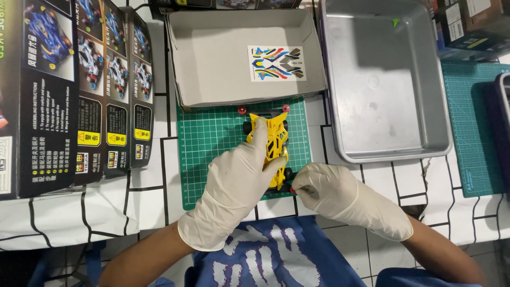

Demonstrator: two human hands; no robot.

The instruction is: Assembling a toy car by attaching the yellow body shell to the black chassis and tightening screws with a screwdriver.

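Centrally on the green cutting mat (212,139) lay the yellow toy race car (274,139), long axis running away from the person; left hand (237,183) pressed flat along it, fingers together, right hand (319,186) pinching its near end.

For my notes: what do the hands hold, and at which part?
The left hand presses the yellow toy car on its body; the right hand pinches its rear end.
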